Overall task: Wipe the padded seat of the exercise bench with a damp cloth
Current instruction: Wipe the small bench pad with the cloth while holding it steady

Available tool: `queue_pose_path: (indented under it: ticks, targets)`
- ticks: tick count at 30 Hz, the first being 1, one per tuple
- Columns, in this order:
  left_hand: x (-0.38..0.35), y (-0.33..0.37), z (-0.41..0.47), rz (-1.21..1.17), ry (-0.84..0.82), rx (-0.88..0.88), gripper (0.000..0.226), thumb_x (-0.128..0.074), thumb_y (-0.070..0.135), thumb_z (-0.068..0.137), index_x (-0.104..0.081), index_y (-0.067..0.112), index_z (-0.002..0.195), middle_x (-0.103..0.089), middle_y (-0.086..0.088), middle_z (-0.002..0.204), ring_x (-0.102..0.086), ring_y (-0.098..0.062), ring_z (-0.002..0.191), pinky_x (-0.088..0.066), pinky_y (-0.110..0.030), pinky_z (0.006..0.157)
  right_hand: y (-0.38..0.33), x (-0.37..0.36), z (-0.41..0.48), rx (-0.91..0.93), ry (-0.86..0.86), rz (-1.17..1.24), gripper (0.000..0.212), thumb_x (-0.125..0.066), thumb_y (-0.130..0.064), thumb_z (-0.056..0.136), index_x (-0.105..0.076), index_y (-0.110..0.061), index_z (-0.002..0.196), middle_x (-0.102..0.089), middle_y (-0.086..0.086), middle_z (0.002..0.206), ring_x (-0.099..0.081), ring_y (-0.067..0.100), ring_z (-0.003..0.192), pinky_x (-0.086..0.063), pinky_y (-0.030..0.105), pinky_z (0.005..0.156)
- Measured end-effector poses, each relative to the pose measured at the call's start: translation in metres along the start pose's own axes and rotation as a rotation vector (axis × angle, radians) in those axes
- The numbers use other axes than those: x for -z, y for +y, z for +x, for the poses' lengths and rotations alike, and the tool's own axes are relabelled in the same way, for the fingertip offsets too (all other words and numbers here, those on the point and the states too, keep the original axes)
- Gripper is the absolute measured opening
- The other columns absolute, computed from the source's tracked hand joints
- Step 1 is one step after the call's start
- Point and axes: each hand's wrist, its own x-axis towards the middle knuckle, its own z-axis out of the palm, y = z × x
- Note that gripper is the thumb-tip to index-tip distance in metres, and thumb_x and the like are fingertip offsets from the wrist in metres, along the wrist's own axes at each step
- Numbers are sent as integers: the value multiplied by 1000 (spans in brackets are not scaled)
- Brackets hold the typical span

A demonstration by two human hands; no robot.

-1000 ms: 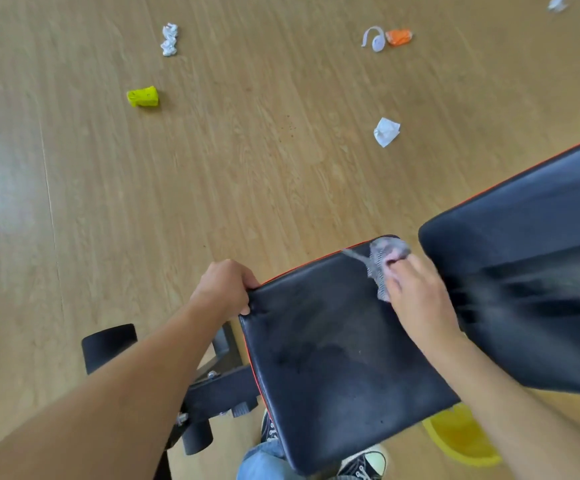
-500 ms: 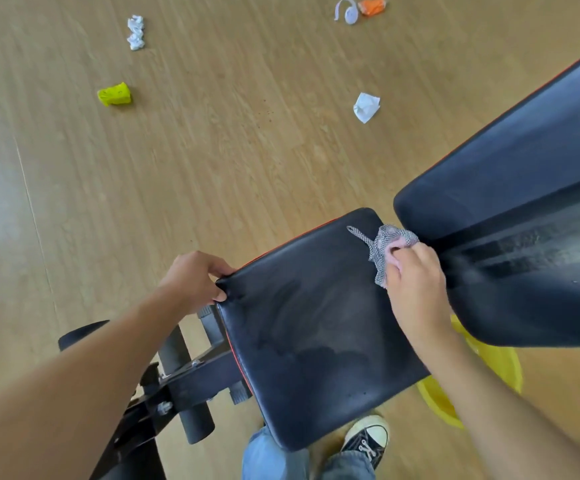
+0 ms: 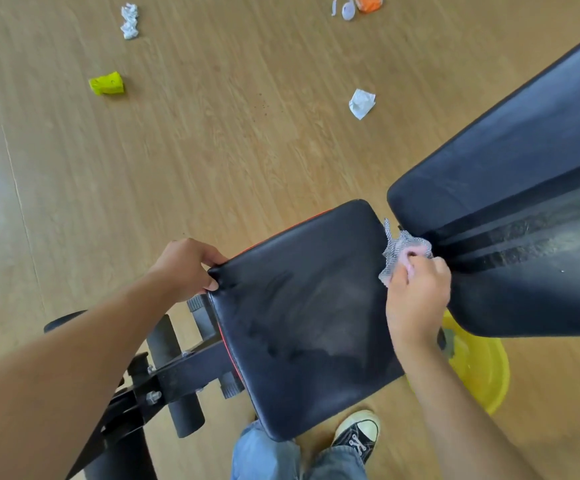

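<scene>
The black padded seat (image 3: 302, 306) of the bench fills the lower middle, with faint damp streaks on its surface. My left hand (image 3: 186, 268) grips the seat's far left corner. My right hand (image 3: 418, 292) holds a grey mesh cloth (image 3: 397, 249) bunched in its fingers. The cloth sits at the seat's right edge, in the gap beside the black backrest pad (image 3: 510, 209). The backrest shows wide dusty streaks along its length.
A yellow basin (image 3: 482, 372) stands on the wooden floor under the backrest, partly hidden. The bench's black frame and foam rollers (image 3: 174, 372) lie lower left. Crumpled paper (image 3: 361, 102), a yellow scrap (image 3: 106, 83), white wad (image 3: 129, 20) and orange item (image 3: 369, 2) litter the floor. My shoe (image 3: 356, 431) is below.
My right hand has carried the cloth off the seat's far corner to its right edge by the backrest. The view has shifted, showing more backrest and basin. The left hand keeps its grip.
</scene>
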Motion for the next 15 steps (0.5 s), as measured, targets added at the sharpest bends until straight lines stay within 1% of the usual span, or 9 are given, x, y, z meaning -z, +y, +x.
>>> queue_pose_path:
  ticks: [1,2,5,7,8,10,13,14,15]
  targets:
    - [0,1,0,-4,0,-1,43,-75,-12,73,-76,18,104,-69,2,97,-70,-22,82,-61,-31,71,-10,-3,-27,53,0,41,10,-64,7,88,-68,1,82,-58,17,81,-49,28,74,-52,43,65]
    - [0,2,-1,-6,3,-3,42,-74,-12,73,-76,17,104,-68,2,97,-69,-21,82,-61,-31,70,-19,-7,-58,217,-59,55,14,-64,7,87,-69,-5,82,-57,11,78,-49,26,74,-49,39,64]
    - [2,5,-3,1,12,-12,42,-73,-13,73,-76,16,104,-70,-1,98,-70,-21,79,-61,-30,69,-40,-2,-137,908,-397,33,19,-72,-4,82,-63,-18,73,-46,1,68,-40,20,68,-40,34,56]
    - [2,7,-4,-5,7,-10,43,-74,-12,73,-76,15,105,-71,-3,102,-71,-23,80,-61,-31,70,-31,-7,-122,1174,-476,66,15,-69,-4,86,-66,-15,76,-47,4,74,-44,23,64,-39,36,55]
    - [2,8,-5,-8,4,-9,43,-74,-12,73,-76,15,106,-71,-4,104,-71,-24,81,-61,-32,71,-31,-13,-100,1241,-421,27,16,-63,0,86,-69,-13,82,-49,5,78,-46,24,63,-41,37,56]
    - [3,9,-5,-9,4,-4,44,-73,-12,74,-75,14,109,-70,-4,107,-72,-25,82,-62,-33,73,-44,-34,-51,1128,-256,-17,25,-52,7,88,-70,-9,84,-53,7,78,-46,25,66,-45,38,60]
    - [3,11,-6,-48,-19,16,45,-71,-14,75,-74,12,111,-71,-7,109,-73,-29,86,-62,-35,76,-91,-62,-40,517,-99,124,17,-65,11,86,-66,-3,76,-55,11,74,-52,29,68,-51,41,62]
    - [3,9,-7,-72,-19,24,45,-71,-15,75,-74,12,111,-71,-8,109,-73,-29,87,-62,-34,74,-106,-68,-58,427,-97,182,16,-67,10,85,-66,-2,76,-55,12,74,-53,30,70,-52,41,64]
    - [3,8,-7,-85,-14,30,45,-70,-15,76,-74,12,112,-72,-8,109,-72,-27,87,-62,-30,71,-115,-71,-81,466,-124,204,16,-65,9,88,-65,-3,77,-54,11,73,-53,30,69,-51,42,63]
